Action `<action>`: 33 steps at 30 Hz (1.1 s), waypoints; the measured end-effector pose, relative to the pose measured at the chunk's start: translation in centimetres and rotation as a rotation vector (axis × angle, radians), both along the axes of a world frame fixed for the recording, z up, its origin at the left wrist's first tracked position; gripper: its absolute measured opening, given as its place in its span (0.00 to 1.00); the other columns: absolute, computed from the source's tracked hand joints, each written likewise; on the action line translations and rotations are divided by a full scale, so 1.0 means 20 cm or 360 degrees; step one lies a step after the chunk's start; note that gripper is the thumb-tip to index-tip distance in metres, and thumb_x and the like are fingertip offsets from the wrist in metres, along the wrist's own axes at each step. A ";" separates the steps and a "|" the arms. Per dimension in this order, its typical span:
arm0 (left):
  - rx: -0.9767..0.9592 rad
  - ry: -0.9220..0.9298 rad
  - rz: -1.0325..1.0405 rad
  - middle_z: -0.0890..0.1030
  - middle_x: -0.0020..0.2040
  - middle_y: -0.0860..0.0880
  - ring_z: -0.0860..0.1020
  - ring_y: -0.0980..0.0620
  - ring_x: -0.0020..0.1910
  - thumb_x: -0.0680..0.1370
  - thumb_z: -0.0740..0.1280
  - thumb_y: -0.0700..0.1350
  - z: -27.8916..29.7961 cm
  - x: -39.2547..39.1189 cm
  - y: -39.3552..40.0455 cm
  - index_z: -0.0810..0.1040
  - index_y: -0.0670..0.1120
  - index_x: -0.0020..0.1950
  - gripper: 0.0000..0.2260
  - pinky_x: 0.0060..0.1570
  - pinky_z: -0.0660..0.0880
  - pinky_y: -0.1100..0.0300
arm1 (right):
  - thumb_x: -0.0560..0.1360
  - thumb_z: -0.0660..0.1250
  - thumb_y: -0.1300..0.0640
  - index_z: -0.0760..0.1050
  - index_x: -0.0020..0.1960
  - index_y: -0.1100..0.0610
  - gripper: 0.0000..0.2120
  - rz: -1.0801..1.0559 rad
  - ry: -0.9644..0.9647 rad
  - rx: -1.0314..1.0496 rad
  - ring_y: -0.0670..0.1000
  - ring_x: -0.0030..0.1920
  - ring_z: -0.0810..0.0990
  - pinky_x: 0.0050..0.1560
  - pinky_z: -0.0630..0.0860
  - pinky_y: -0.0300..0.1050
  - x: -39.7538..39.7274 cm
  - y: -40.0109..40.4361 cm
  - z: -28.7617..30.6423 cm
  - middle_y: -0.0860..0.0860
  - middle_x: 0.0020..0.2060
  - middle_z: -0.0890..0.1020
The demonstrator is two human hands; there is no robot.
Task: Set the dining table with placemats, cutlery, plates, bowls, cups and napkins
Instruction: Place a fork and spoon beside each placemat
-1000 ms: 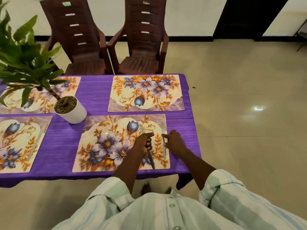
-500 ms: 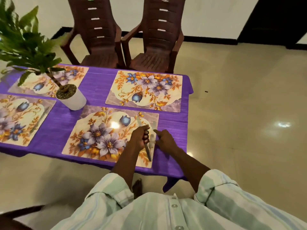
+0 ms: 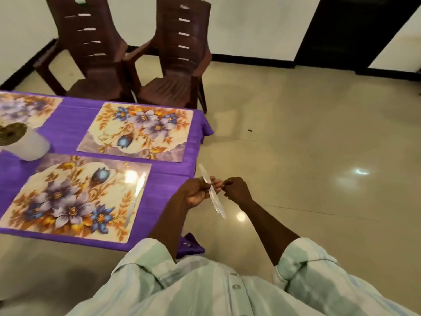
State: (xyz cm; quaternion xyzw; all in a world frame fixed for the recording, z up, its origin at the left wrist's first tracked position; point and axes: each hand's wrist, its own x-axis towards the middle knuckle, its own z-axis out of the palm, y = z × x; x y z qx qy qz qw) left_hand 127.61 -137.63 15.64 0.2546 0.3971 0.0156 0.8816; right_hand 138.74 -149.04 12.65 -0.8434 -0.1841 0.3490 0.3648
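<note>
Left hand (image 3: pixel 197 192) grips 2 knives (image 3: pixel 211 194) upright past the table (image 3: pixel 168 179) edge; right hand (image 3: pixel 235 189) curled, touching them.

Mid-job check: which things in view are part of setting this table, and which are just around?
Part of the job:
- knives gripped in the left hand
- knife laid on the near placemat
- far placemat, bare
- right hand, fingers curled beside the held knives

Just around:
- white plant pot
- two brown chairs
- purple tablecloth
</note>
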 end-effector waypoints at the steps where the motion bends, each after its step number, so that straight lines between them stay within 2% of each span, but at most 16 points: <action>1: 0.0025 -0.0008 -0.0034 0.79 0.54 0.33 0.79 0.37 0.52 0.78 0.52 0.25 0.00 0.07 -0.02 0.71 0.33 0.57 0.13 0.49 0.81 0.47 | 0.69 0.66 0.64 0.78 0.35 0.53 0.08 -0.0018 0.0002 0.0011 0.58 0.41 0.82 0.45 0.79 0.53 0.05 -0.02 0.01 0.53 0.33 0.80; 4: 0.0045 -0.0008 -0.0066 0.81 0.52 0.35 0.82 0.40 0.49 0.78 0.54 0.26 -0.01 0.28 -0.03 0.72 0.32 0.58 0.12 0.52 0.78 0.48 | 0.70 0.63 0.67 0.77 0.34 0.57 0.10 -0.0103 0.0071 0.0066 0.54 0.32 0.79 0.36 0.76 0.47 0.20 -0.06 0.05 0.57 0.33 0.80; 6: 0.0061 0.0011 -0.0062 0.83 0.47 0.37 0.84 0.43 0.43 0.78 0.55 0.27 -0.04 0.44 -0.02 0.73 0.32 0.57 0.11 0.46 0.81 0.52 | 0.71 0.62 0.67 0.79 0.37 0.61 0.08 -0.0169 0.0130 0.0090 0.51 0.29 0.79 0.31 0.73 0.41 0.32 -0.06 0.06 0.58 0.34 0.80; 8: 0.0048 0.0005 -0.0026 0.84 0.43 0.38 0.84 0.43 0.42 0.79 0.58 0.28 -0.07 0.59 0.00 0.75 0.33 0.54 0.09 0.42 0.82 0.52 | 0.72 0.62 0.68 0.80 0.40 0.63 0.08 -0.0194 0.0150 0.0104 0.50 0.29 0.78 0.30 0.73 0.39 0.46 -0.05 0.05 0.58 0.34 0.81; 11: -0.0018 0.0002 0.0005 0.84 0.42 0.38 0.84 0.42 0.42 0.79 0.62 0.32 -0.12 0.85 0.09 0.76 0.34 0.52 0.05 0.44 0.82 0.49 | 0.72 0.63 0.68 0.81 0.42 0.63 0.08 -0.0210 0.0134 0.0089 0.50 0.30 0.79 0.30 0.74 0.39 0.73 0.04 0.02 0.59 0.35 0.82; 13: -0.0018 0.0025 0.0008 0.84 0.42 0.38 0.84 0.42 0.40 0.80 0.62 0.35 -0.13 1.04 0.18 0.77 0.37 0.52 0.05 0.43 0.82 0.51 | 0.72 0.63 0.68 0.81 0.41 0.62 0.08 -0.0221 0.0108 0.0081 0.51 0.30 0.79 0.30 0.74 0.39 0.92 0.13 0.02 0.59 0.35 0.82; 17: 0.0045 0.0070 0.0026 0.83 0.38 0.40 0.82 0.45 0.39 0.82 0.59 0.39 -0.09 1.44 0.42 0.76 0.40 0.52 0.06 0.35 0.81 0.58 | 0.72 0.62 0.67 0.80 0.41 0.62 0.08 -0.0221 0.0115 0.0019 0.51 0.30 0.80 0.31 0.74 0.40 1.32 0.39 0.04 0.58 0.35 0.81; 22: 0.0084 -0.0041 0.0022 0.80 0.41 0.40 0.81 0.45 0.41 0.79 0.58 0.29 -0.02 1.80 0.80 0.74 0.37 0.52 0.08 0.42 0.81 0.56 | 0.72 0.61 0.67 0.79 0.40 0.62 0.08 -0.0152 0.0094 0.0005 0.53 0.31 0.80 0.31 0.73 0.41 1.75 0.79 0.07 0.58 0.36 0.82; 28: 0.0057 -0.0019 0.0181 0.84 0.42 0.38 0.84 0.45 0.41 0.80 0.57 0.31 0.00 2.01 1.17 0.73 0.38 0.51 0.06 0.40 0.81 0.57 | 0.71 0.60 0.67 0.80 0.43 0.66 0.09 0.0016 0.0117 0.0009 0.53 0.30 0.80 0.31 0.73 0.42 2.04 1.30 0.05 0.60 0.36 0.82; 33: 0.0024 0.0024 0.0439 0.84 0.42 0.40 0.84 0.46 0.39 0.83 0.53 0.36 -0.03 2.05 1.51 0.73 0.38 0.49 0.10 0.38 0.81 0.57 | 0.70 0.60 0.67 0.79 0.42 0.66 0.09 0.0365 0.0107 -0.0003 0.55 0.31 0.81 0.31 0.73 0.43 2.16 1.77 -0.02 0.61 0.35 0.82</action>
